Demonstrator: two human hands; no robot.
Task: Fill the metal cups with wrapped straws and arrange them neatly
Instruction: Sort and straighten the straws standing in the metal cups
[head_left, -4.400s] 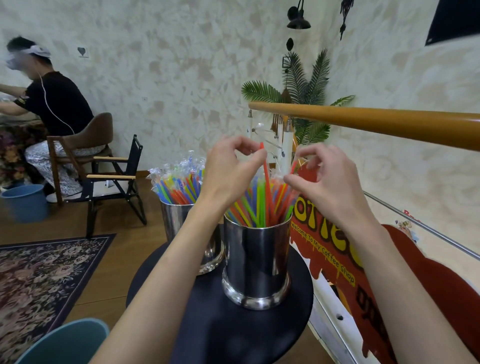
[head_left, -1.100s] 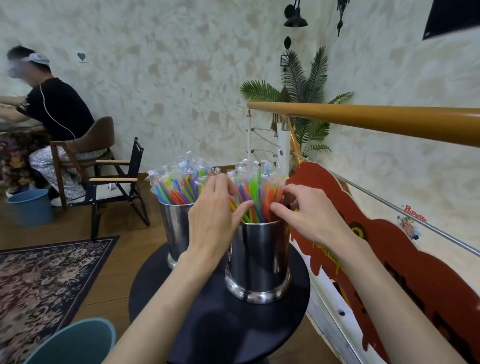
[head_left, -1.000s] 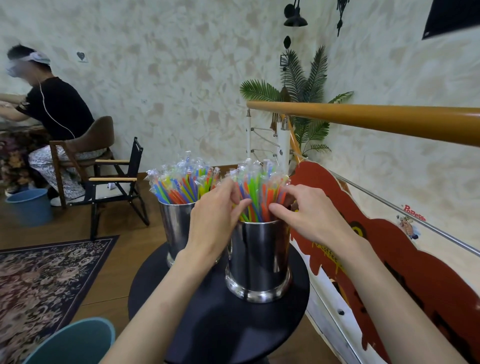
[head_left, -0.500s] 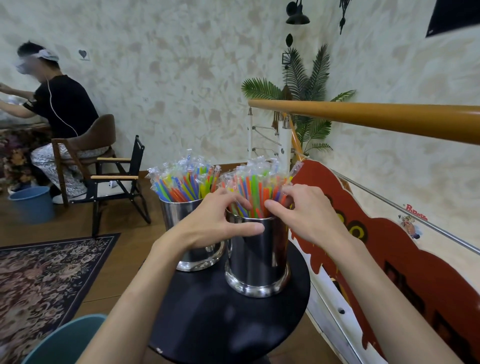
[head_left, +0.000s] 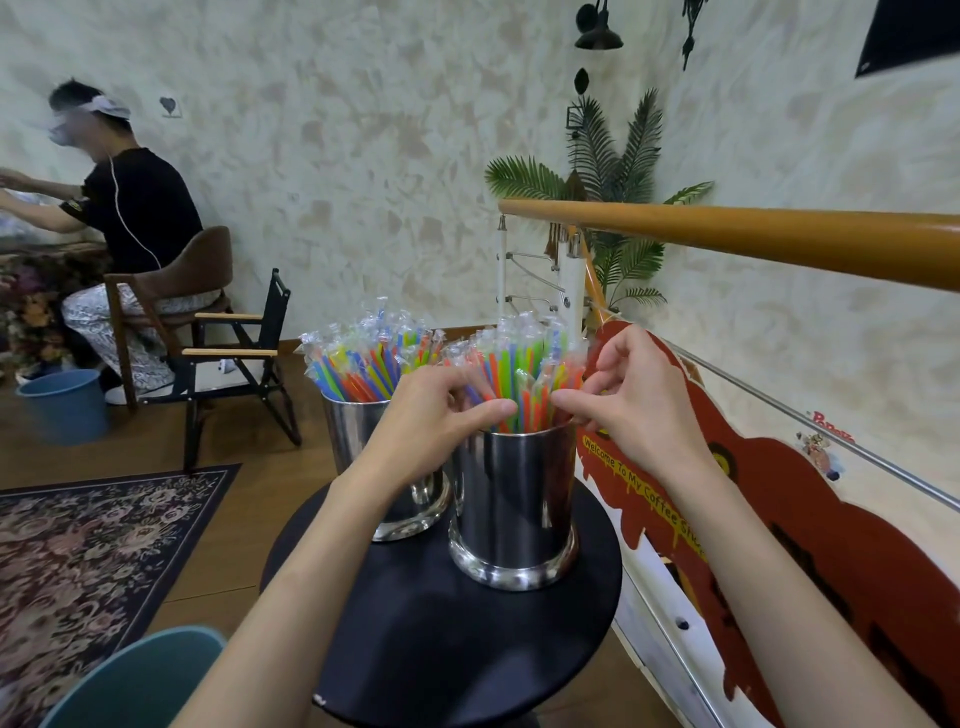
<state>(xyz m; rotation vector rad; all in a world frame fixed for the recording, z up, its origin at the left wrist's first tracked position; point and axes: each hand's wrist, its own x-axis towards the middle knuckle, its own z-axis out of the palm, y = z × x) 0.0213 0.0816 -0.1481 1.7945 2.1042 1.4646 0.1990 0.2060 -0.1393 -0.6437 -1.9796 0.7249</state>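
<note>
Two polished metal cups stand side by side on a round black table (head_left: 441, 649). The nearer cup (head_left: 514, 509) sits toward the right of the tabletop; the farther cup (head_left: 363, 447) stands just beside it on the left, partly hidden by the left forearm. Both are packed with upright wrapped straws of mixed colours, the nearer bundle (head_left: 519, 374) and the farther bundle (head_left: 369, 358) each fanning above its rim. The left hand (head_left: 436, 415) reaches over the near cup's left rim, its fingers curled in among the straws with the thumb laid across the front of the bundle. The right hand (head_left: 634, 400) works from the right side, thumb and fingers bent and closing on the straws at that edge. Surroundings: a wooden handrail (head_left: 779, 239), a red coffee-shop sign (head_left: 779, 519), a patterned rug (head_left: 93, 545), a folding chair (head_left: 239, 353) and a seated person (head_left: 130, 218) at far left.
</note>
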